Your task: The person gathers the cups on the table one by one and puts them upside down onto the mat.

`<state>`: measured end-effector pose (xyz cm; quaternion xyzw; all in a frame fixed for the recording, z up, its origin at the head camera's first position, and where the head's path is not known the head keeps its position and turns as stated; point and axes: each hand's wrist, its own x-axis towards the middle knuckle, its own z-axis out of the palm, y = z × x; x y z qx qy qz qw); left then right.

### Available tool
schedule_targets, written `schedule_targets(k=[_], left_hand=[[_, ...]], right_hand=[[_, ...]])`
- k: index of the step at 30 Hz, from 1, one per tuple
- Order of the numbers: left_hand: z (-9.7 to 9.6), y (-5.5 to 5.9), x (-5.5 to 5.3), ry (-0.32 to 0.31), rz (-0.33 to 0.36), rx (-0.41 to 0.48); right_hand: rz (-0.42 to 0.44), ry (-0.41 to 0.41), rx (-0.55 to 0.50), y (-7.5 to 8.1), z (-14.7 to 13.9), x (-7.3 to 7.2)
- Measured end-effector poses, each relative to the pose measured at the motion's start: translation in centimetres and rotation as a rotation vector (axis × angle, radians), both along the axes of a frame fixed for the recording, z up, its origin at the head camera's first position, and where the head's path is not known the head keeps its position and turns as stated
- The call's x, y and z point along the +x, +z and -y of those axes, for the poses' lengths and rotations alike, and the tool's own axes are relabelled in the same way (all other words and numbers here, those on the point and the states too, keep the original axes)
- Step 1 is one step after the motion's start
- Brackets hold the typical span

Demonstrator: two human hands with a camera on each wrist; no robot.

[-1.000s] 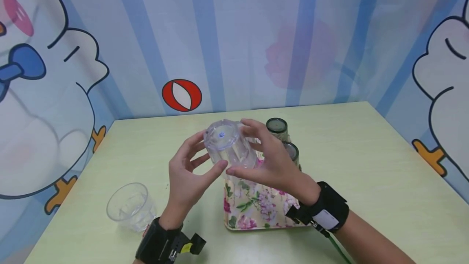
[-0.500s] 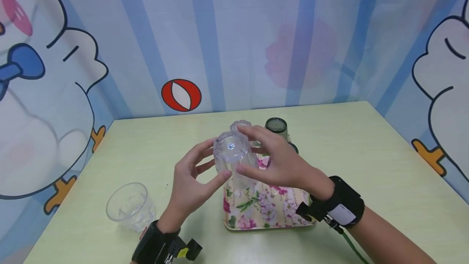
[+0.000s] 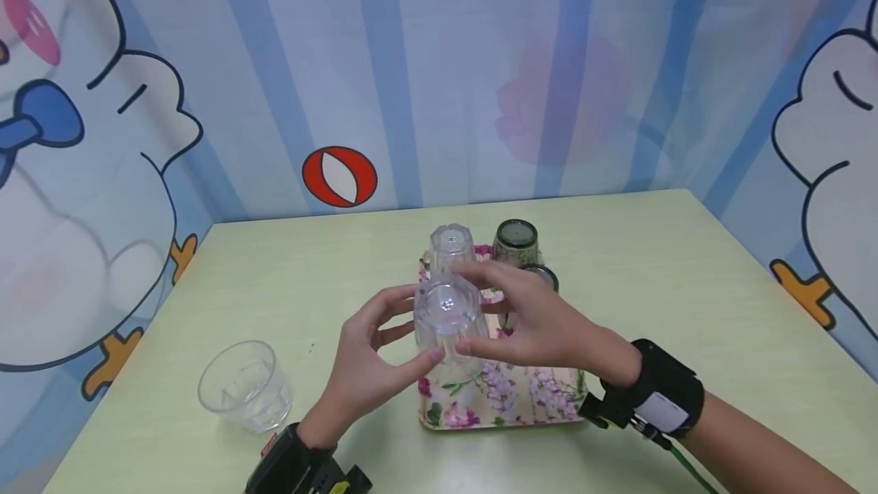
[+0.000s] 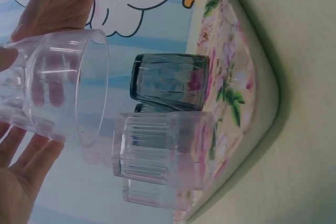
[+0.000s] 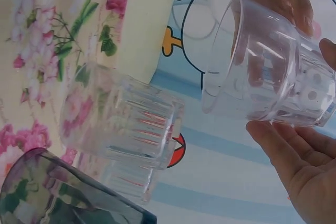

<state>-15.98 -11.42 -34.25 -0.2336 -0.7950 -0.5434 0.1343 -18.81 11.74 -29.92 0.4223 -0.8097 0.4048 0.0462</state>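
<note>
A clear plastic tumbler [image 3: 449,315], mouth down, is held between both hands over the floral tray [image 3: 494,410]. My left hand [image 3: 384,349] grips its left side, fingers behind and thumb in front. On the other side, my right hand [image 3: 542,319] grips it the same way. In the left wrist view, the tumbler's open rim [image 4: 94,87] is raised above the tray. Standing mouth down on the tray are clear tumblers [image 5: 131,119], one behind the other, and dark tinted tumblers [image 4: 170,82]. In the head view, the held tumbler and right hand partly cover these.
Left of the tray, another clear tumbler [image 3: 245,387] stands mouth up on the pale table [image 3: 686,311]. A dark tumbler [image 3: 517,242] marks the tray's back right. Behind the table hangs a blue striped cartoon backdrop [image 3: 446,82].
Both hands have carried the tumbler down and slightly right over the tray, turning it more squarely mouth down. A clear tumbler behind it has come into sight.
</note>
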Motion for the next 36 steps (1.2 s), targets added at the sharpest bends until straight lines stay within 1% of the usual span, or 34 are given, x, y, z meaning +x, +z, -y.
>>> schedule_targets(k=[4,12,17,22,27,32,36], left_hand=[[-0.1,-0.5,0.1,-0.016,0.015,-0.003],[-0.3,-1.4,0.1,-0.068,0.037,0.010],[-0.4,-2.1,0.2,-0.085,0.032,0.011],[-0.5,-2.8,0.1,-0.096,0.029,0.011],[-0.6,-3.3,0.1,-0.103,0.020,0.013],[-0.7,-3.7,0.2,-0.101,0.040,0.011],[-0.8,-3.9,0.2,-0.106,0.056,0.013]], right_hand=[[0.023,0.007,0.008,-0.4,-0.2,0.2],[0.072,0.001,0.016,-1.3,-0.4,0.6],[0.094,-0.013,0.025,-1.9,-0.6,0.7],[0.102,-0.027,0.035,-2.5,-0.7,0.8],[0.119,-0.018,0.026,-2.9,-0.8,0.8],[0.130,-0.010,0.024,-3.4,-0.8,0.9],[0.130,-0.018,0.037,-3.6,-0.9,0.9]])
